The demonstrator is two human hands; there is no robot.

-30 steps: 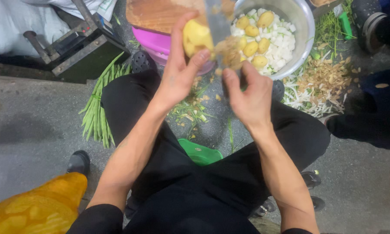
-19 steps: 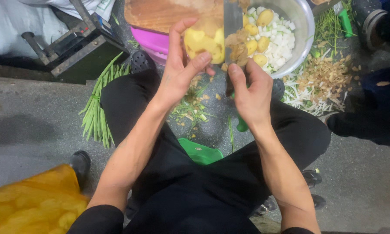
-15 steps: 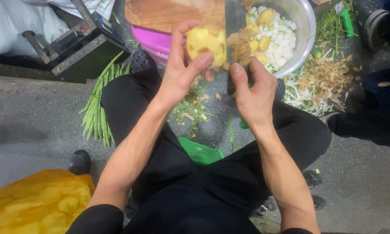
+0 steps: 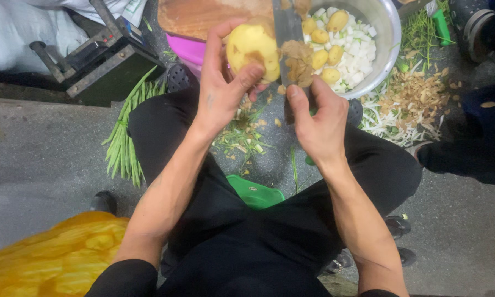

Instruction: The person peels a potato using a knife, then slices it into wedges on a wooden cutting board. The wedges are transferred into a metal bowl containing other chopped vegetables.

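Note:
My left hand [image 4: 222,91] grips a yellow, mostly peeled potato [image 4: 251,47] held up above my knees. My right hand [image 4: 316,118] is closed around the handle of a broad-bladed knife [image 4: 287,30], whose blade points up beside the potato. Brown peel clings to the blade [image 4: 298,63]. Behind both hands stands a metal bowl [image 4: 387,41] with peeled potatoes and white chopped pieces in it.
A wooden cutting board [image 4: 203,16] lies on a pink tub [image 4: 189,49]. A bunch of long green beans [image 4: 123,140] lies on the floor at left, a peel pile [image 4: 409,102] at right. A green stool [image 4: 255,192] shows between my legs. Yellow cloth [image 4: 49,258] fills the lower left corner.
The potato has turned in my left hand, and the knife has shifted along its right side, gathering more peel on the blade. The yellow cloth at lower left has moved.

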